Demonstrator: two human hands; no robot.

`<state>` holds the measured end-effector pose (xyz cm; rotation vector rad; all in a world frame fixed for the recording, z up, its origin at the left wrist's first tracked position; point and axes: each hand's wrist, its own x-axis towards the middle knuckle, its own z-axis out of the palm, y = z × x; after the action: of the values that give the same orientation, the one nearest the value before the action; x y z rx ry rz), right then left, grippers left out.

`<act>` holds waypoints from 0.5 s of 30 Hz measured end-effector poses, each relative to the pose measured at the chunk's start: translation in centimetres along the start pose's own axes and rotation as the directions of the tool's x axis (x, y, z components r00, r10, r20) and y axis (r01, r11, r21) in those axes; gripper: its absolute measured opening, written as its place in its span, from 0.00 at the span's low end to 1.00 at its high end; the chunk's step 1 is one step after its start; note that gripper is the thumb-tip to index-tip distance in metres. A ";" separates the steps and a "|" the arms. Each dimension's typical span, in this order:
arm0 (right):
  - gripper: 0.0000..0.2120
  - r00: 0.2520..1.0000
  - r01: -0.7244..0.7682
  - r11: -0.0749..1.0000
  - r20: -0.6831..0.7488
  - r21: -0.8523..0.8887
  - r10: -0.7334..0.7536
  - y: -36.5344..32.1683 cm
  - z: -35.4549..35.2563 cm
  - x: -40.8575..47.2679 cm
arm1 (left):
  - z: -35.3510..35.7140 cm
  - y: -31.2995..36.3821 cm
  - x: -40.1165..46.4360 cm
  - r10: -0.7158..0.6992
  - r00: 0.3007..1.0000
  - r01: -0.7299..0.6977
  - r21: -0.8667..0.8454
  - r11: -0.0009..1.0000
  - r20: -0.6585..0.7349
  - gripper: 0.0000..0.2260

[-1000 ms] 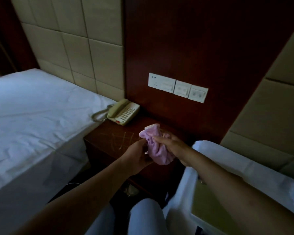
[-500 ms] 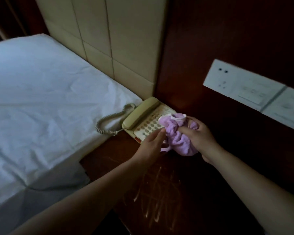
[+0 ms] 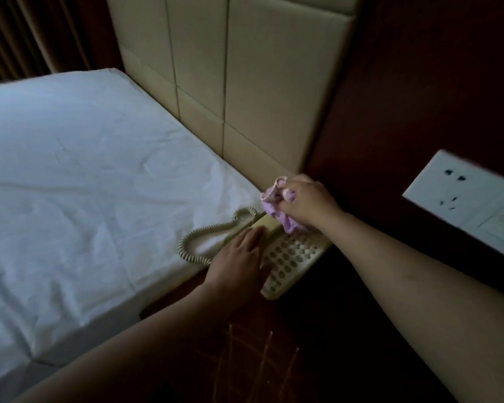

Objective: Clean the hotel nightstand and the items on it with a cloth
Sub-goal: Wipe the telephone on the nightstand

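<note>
The right hand (image 3: 304, 203) has its fingers (image 3: 288, 196) curled tight round a bunched lilac terry cloth (image 3: 274, 209), pressing the wad down on the far end of a cream plastic desk telephone (image 3: 291, 257), about where the handset's upper end sits. The left hand (image 3: 239, 264) lies flat with fingers straight and relaxed, holding nothing, resting on the pale yellow handset (image 3: 266, 225) and the near side of the phone body as if to steady it. The phone stands at the back left corner of the dark reddish wooden surface (image 3: 317, 344), just beside the white-sheeted bed (image 3: 85, 184), and its beige coiled cord (image 3: 207, 231) loops out onto the sheet. The risk, as I judge it, is the handset: a firm sideways rub from the cloth could knock it off its cradle (the steadying palm covers only part of it), or drag the light phone towards the bed edge. The cloth could also snag the cord. A white socket plate (image 3: 460, 196) sits on the dark panel to the right, well apart from both hands.
</note>
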<state>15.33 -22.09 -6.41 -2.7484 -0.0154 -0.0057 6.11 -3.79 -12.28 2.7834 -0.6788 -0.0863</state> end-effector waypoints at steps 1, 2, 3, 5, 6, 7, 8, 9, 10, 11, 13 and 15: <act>0.21 1.000 -0.020 0.998 -0.006 -0.059 0.019 -0.2 1.8 0.3 | 0.6 -0.4 0.0 0.019 0.999 -0.019 0.018 1.000 -0.027 0.31; 0.21 1.000 -0.019 0.992 -0.020 -0.123 0.017 -0.6 3.1 0.1 | 1.2 -0.7 0.0 0.025 0.998 -0.024 0.021 0.999 -0.049 0.30; 0.20 1.000 -0.010 0.985 -0.019 -0.172 0.007 -1.2 4.0 -0.2 | 1.7 -0.8 0.0 0.028 0.997 -0.026 0.023 0.999 -0.069 0.29; 0.21 0.999 0.048 0.968 0.009 -0.246 -0.047 -2.2 5.5 -0.1 | 2.2 -0.8 -0.2 0.021 0.995 -0.017 0.040 0.999 -0.099 0.27; 0.25 0.998 0.065 0.964 0.022 -0.259 -0.061 -2.5 6.1 -0.2 | 2.1 -0.8 -0.5 0.016 0.995 -0.011 0.051 0.999 -0.102 0.26; 0.29 0.998 0.068 0.966 0.032 -0.251 -0.062 -2.7 6.4 -0.3 | 2.1 -0.8 -0.8 0.015 0.995 -0.009 0.059 0.998 -0.097 0.26; 0.32 0.997 0.066 0.967 0.047 -0.244 -0.057 -2.4 6.7 0.1 | 2.0 -0.8 -1.1 0.014 0.996 -0.009 0.057 0.998 -0.091 0.28; 0.32 0.995 0.080 0.962 0.083 -0.259 -0.060 -2.3 6.3 0.4 | 1.9 -0.9 -1.5 0.013 0.996 -0.008 0.050 0.999 -0.088 0.31; 0.32 0.989 0.103 0.952 0.127 -0.287 -0.069 -2.4 5.5 0.8 | 1.9 -1.0 -1.7 0.009 0.996 -0.005 0.040 0.999 -0.093 0.33; 0.31 0.986 0.096 0.942 0.158 -0.321 -0.047 -2.6 4.8 1.4 | 1.9 -1.2 -1.7 0.005 0.994 -0.002 0.028 1.000 -0.108 0.33; 0.30 0.986 0.026 0.928 0.160 -0.373 0.036 -3.2 3.5 2.3 | 2.1 -1.4 -1.7 -0.002 0.993 0.003 0.002 1.000 -0.114 0.31; 0.26 0.987 -0.051 0.915 0.120 -0.400 0.107 -4.0 3.6 2.9 | 2.4 -1.6 -1.7 0.000 0.993 0.000 0.001 1.000 -0.121 0.31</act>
<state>18.19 -16.96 -8.18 -3.1476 0.0664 0.2311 5.07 -2.25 -15.10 2.7623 -0.6491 0.0821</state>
